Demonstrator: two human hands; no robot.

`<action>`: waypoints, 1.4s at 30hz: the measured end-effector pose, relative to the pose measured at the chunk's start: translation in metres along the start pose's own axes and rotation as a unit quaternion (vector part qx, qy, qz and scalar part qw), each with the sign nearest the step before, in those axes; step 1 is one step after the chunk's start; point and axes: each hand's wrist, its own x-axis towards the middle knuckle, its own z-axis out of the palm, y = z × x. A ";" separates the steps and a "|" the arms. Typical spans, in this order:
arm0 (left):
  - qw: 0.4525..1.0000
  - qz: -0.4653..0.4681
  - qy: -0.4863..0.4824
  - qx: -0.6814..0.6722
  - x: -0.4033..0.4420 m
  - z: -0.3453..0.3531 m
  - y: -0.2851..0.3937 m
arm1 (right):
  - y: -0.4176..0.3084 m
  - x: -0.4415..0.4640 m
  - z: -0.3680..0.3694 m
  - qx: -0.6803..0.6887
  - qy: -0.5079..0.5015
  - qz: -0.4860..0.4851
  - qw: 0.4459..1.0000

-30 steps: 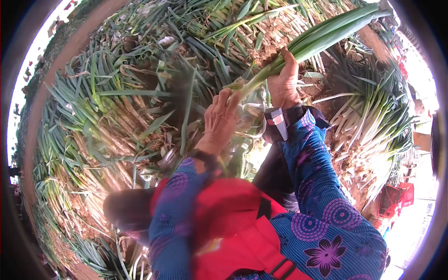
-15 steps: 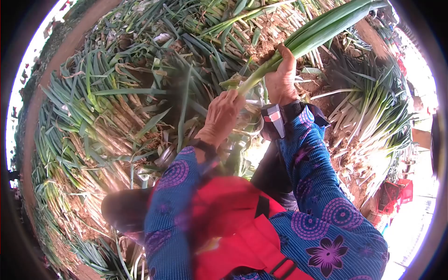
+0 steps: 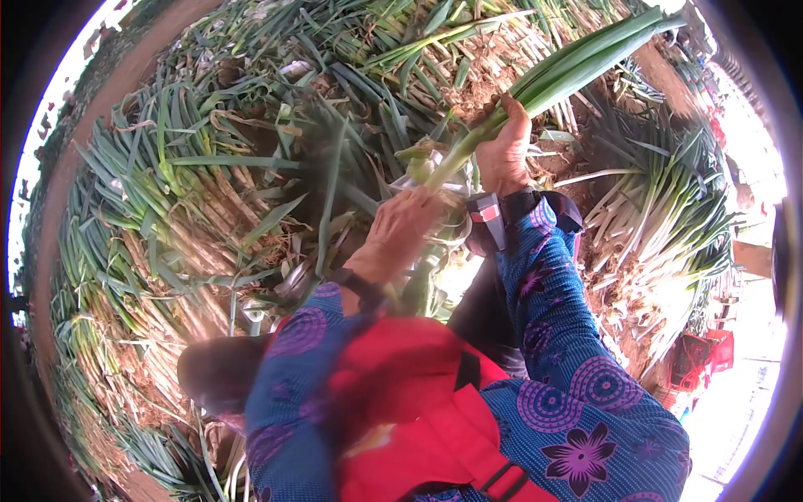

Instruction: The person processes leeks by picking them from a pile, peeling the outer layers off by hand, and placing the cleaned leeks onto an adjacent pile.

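The right hand (image 3: 504, 151) is gripping a long, broad-leaved green leek (image 3: 573, 74) by its stalk, and the leek is slanting toward the upper right. The left hand (image 3: 396, 233) is touching its pale lower end; blur is hiding whether those fingers are gripping. Heaped green leeks with brownish stalks (image 3: 213, 205) are lying leftward, while white-stalked green leeks (image 3: 648, 209) are spreading out rightward.

Bright daylight bleaches the rim from nine to ten o'clock and the pale ground (image 3: 726, 439) at four. Fisheye distortion curves everything inside black corners. The left hand (image 3: 397, 230) is blurred; a dark smudge veils green leaves (image 3: 329, 205) eleven o'clock from centre.
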 end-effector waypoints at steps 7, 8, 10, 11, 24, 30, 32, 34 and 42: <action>0.999 -0.030 -0.032 -0.015 -0.019 -0.025 0.003 | -0.009 0.009 -0.007 0.016 -0.013 0.034 0.999; 0.998 -0.042 -0.049 -0.011 -0.027 -0.029 0.003 | -0.014 0.015 -0.013 0.012 -0.047 -0.001 0.999; 0.999 -0.041 -0.019 -0.019 -0.073 -0.022 -0.020 | -0.034 0.019 -0.009 0.006 -0.040 -0.078 0.996; 0.989 -0.116 -0.085 0.017 -0.100 -0.028 -0.032 | -0.043 0.023 -0.010 0.022 -0.036 -0.080 0.996; 0.956 -0.267 0.090 -0.078 0.007 -0.023 -0.017 | -0.034 -0.005 0.012 0.083 -0.177 -0.021 0.980; 0.915 -0.333 0.185 -0.134 0.032 0.016 -0.008 | -0.025 -0.012 0.021 0.064 -0.191 -0.001 0.980; 0.879 -0.358 0.214 -0.232 0.029 0.027 -0.014 | -0.025 -0.016 0.023 0.055 -0.194 -0.008 0.979; 0.834 -0.396 0.201 -0.328 0.025 0.027 -0.025 | -0.028 -0.015 0.021 0.053 -0.197 -0.013 0.979; 0.773 -0.503 0.136 -0.362 -0.052 -0.008 -0.078 | -0.057 0.003 0.000 0.112 -0.274 0.021 0.955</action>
